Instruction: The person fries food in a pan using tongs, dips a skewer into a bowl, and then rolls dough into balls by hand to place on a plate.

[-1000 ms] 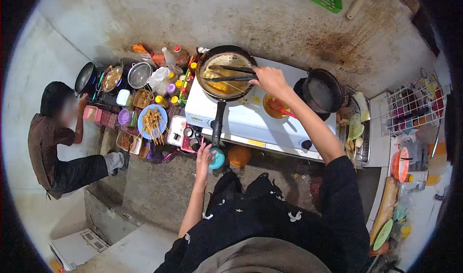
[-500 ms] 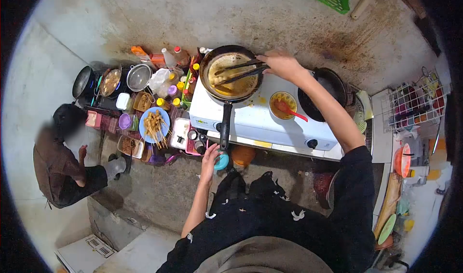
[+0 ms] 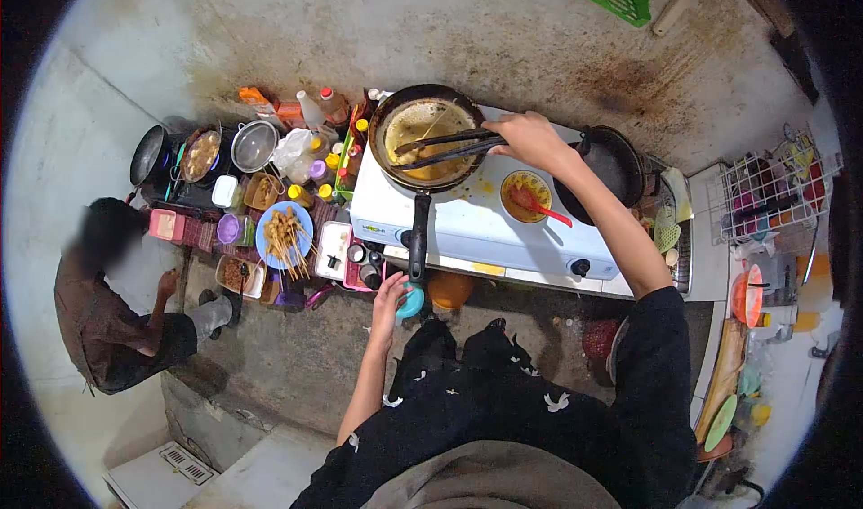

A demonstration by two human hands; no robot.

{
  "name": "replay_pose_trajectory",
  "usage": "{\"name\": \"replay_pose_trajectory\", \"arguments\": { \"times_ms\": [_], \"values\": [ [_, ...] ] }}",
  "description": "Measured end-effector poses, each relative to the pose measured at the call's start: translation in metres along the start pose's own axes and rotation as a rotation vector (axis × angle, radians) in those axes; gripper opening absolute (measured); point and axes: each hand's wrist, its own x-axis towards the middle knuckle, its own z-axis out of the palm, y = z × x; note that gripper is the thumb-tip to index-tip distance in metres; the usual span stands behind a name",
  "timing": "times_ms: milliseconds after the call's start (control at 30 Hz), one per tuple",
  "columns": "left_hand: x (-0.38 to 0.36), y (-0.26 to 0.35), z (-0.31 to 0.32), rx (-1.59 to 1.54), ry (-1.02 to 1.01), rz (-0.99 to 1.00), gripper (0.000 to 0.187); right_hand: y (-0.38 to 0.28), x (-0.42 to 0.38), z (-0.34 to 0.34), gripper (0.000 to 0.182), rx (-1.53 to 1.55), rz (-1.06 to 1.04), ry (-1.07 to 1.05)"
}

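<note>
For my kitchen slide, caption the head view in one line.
Right hand holds dark tongs in a frying pan on a white stove, left hand by the pan handle.

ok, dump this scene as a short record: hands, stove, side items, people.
right hand: holding dark tongs, tips in frying pan
left hand: at end of pan handle, contact unclear
stove: frying pan left, bowl with red spoon, dark pot right
left of stove: skewers on blue plate
other person: far left

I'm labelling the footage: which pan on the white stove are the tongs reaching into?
The left pan, whose handle ends by the left hand. The tongs reach into it, not the right pan.
</note>
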Motion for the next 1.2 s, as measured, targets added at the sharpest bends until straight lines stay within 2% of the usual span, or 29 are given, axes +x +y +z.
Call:
{"name": "replay_pose_trajectory", "arguments": {
  "times_ms": [167,367,467,567,633,700,767,867,967,1033,1100,1167,1200],
  "values": [
    [0.001,-0.002,-0.001,-0.013,-0.002,0.006,0.039,0.006,-0.009,-0.003,0.04,0.061,0.027,0.04],
    [0.0,-0.001,0.0,-0.003,-0.026,0.031,0.038,0.003,-0.017,-0.002,0.045,-0.009,0.133,-0.002],
    [0.002,-0.004,-0.001,0.0,-0.023,0.011,0.037,-0.001,-0.04,-0.007,0.046,0.101,0.211,0.029],
    [0.007,-0.028,-0.01,-0.011,-0.027,-0.006,0.036,-0.009,-0.087,0.001,0.048,0.348,0.32,0.344],
    [0.002,-0.041,-0.012,0.063,-0.019,-0.078,0.035,-0.019,-0.123,0.004,0.05,0.525,0.501,0.38],
    [-0.004,-0.051,-0.008,0.162,-0.059,-0.138,0.035,-0.021,-0.162,0.027,0.052,0.628,0.556,0.569],
    [-0.009,-0.064,-0.002,0.257,-0.091,-0.192,0.034,-0.026,-0.198,0.026,0.053,0.704,0.73,0.619],
    [-0.012,-0.083,0.018,0.364,-0.2,-0.241,0.036,-0.01,-0.243,0.048,0.055,0.695,0.865,0.708],
    [-0.017,-0.096,0.055,0.333,-0.314,-0.201,0.034,0.017,-0.271,0.078,0.058,0.496,0.997,0.663],
    [-0.026,-0.088,0.095,0.345,-0.336,-0.239,0.031,0.042,-0.274,0.121,0.058,0.367,0.974,0.732],
    [-0.03,-0.091,0.125,0.446,-0.449,-0.176,0.03,0.051,-0.272,0.117,0.06,0.588,1.045,0.647],
    [-0.034,-0.1,0.151,0.395,-0.543,-0.178,0.03,0.059,-0.272,0.129,0.06,0.571,1.006,0.689],
    [-0.036,-0.106,0.162,0.376,-0.571,-0.177,0.03,0.06,-0.274,0.126,0.061,0.626,1.051,0.641]
  ]
}}
